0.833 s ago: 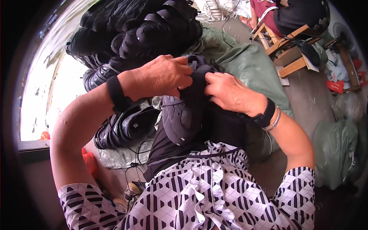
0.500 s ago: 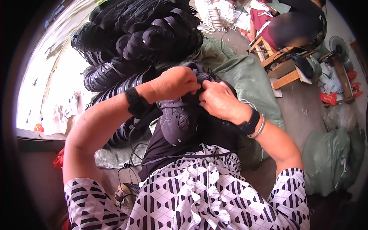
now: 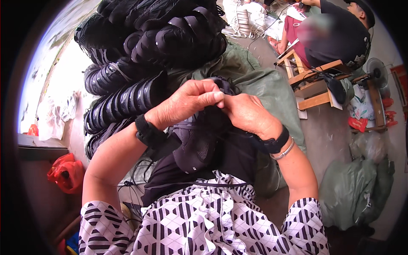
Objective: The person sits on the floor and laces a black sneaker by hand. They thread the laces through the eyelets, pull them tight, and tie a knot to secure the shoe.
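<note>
Charcoal mesh-panelled, round-toed shoe [image 3: 190, 149] | left hand [image 3: 193, 98], right hand [image 3: 248, 114]: curled, cannot tell if grip closed

The grey floor [image 3: 321, 142] carries a bulging green sack [image 3: 346, 195] and a low wooden stool [image 3: 314, 102].

No readable text; small white mark [image 3: 187, 170] on shoe [image 3: 187, 154] too tiny.

My blouse [image 3: 193, 221] is white, covered in black angular shapes, some solid, some striped. My trousers [image 3: 240, 159] and both wristbands [image 3: 148, 131] are black; my bangle [image 3: 285, 152] is silver. The shoe [image 3: 191, 149] on my lap is dark grey. Black shoes [image 3: 178, 42] are stacked beyond the left edge of a dull green sack [image 3: 274, 87]. One bag [image 3: 68, 172] is bright red.
</note>
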The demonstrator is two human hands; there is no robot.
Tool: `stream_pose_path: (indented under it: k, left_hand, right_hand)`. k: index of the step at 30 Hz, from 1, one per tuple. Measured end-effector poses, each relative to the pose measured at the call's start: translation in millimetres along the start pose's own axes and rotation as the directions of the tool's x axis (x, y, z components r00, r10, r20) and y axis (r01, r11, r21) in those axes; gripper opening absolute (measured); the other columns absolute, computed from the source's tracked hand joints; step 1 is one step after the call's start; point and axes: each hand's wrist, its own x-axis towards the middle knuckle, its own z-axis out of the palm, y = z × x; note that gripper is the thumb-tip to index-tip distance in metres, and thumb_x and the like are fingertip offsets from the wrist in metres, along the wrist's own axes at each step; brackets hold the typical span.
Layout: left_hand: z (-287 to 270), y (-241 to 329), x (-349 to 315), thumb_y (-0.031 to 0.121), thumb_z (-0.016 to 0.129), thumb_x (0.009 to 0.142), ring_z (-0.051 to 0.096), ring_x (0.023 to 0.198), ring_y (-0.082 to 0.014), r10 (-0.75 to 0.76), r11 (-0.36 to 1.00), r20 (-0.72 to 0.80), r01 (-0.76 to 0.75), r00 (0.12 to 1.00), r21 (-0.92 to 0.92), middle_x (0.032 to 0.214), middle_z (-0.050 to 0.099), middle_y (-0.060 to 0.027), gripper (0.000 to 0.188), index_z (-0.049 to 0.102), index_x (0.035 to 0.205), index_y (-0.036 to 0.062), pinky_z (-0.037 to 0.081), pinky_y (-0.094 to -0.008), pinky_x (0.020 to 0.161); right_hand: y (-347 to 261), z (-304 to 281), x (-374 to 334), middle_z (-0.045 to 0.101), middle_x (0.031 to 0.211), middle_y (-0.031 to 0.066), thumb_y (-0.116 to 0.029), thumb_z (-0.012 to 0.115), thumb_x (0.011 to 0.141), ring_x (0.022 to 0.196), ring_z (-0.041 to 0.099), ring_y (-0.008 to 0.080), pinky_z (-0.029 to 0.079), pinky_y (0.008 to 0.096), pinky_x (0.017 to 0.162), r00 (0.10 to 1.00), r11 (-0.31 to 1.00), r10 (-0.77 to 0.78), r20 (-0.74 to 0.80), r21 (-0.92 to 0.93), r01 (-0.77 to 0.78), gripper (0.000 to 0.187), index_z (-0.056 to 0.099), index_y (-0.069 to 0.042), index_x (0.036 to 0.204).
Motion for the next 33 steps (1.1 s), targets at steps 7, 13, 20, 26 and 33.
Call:
stream_pose_path:
  k: [7,13,20,26,33]
  left_hand:
    - [-6,-2,2,0.033,0.057,0.098,0.048,0.076,-0.0039,-0.004,0.998,-0.034,0.006,0.999,0.065,0.084,0.054,0.0057,0.029,0.068,0.088,0.0078,0.042,-0.0216,0.067]
    - [-5,-10,3,0.033,0.055,0.099,0.048,0.082,-0.0042,0.022,0.999,-0.054,-0.024,0.998,-0.041,0.112,0.058,0.0001,0.03,0.066,0.089,0.0063,0.042,-0.0215,0.071]
    - [-4,-19,6,0.027,0.059,0.097,0.058,0.094,-0.009,0.035,0.952,-0.064,-0.053,0.997,-0.303,0.127,0.057,-0.0035,0.027,0.068,0.104,0.0027,0.049,-0.0235,0.077]
    - [11,6,9,0.027,0.072,0.088,0.06,0.093,-0.0124,0.261,0.921,0.211,-0.309,0.942,0.237,0.101,0.066,-0.0046,0.03,0.069,0.109,0.0061,0.049,-0.028,0.082]
    - [-14,-10,-6,0.034,0.045,0.101,0.038,0.048,-0.005,0.08,0.997,-0.293,-0.07,0.953,0.045,0.056,0.046,0.0044,0.039,0.07,0.091,0.0059,0.031,-0.022,0.047]
  right_hand:
    - [26,-13,4,0.067,0.08,0.0101,-0.025,0.056,0.097,0.042,0.05,0.008,0.038,0.0189,0.039,0.984,0.115,0.155,0.093,0.987,-0.111,0.02,0.057,-0.005,0.091]
    - [9,17,-6,0.06,0.075,-0.0015,-0.018,0.065,0.091,0.052,0.051,0.0042,0.038,0.0167,0.044,0.977,0.092,0.083,0.195,0.975,-0.202,0.017,0.06,-0.006,0.102]
    - [-51,-14,-7,0.055,0.072,-0.001,-0.017,0.059,0.095,0.052,0.049,0.0038,0.037,0.0164,0.044,0.99,0.275,0.076,0.12,0.952,-0.136,0.014,0.063,-0.003,0.093]
    - [-58,-78,-35,0.063,0.082,0.0067,-0.013,0.059,0.096,0.061,0.057,0.0056,0.046,0.0186,0.052,0.889,0.101,-0.108,-0.445,0.885,0.455,0.016,0.061,0.002,0.095]
    - [6,-34,-61,0.065,0.102,0.0172,-0.014,0.053,0.097,0.081,0.061,0.0133,0.05,0.026,0.071,0.888,0.317,0.078,-0.453,0.856,0.409,0.015,0.06,-0.002,0.093]
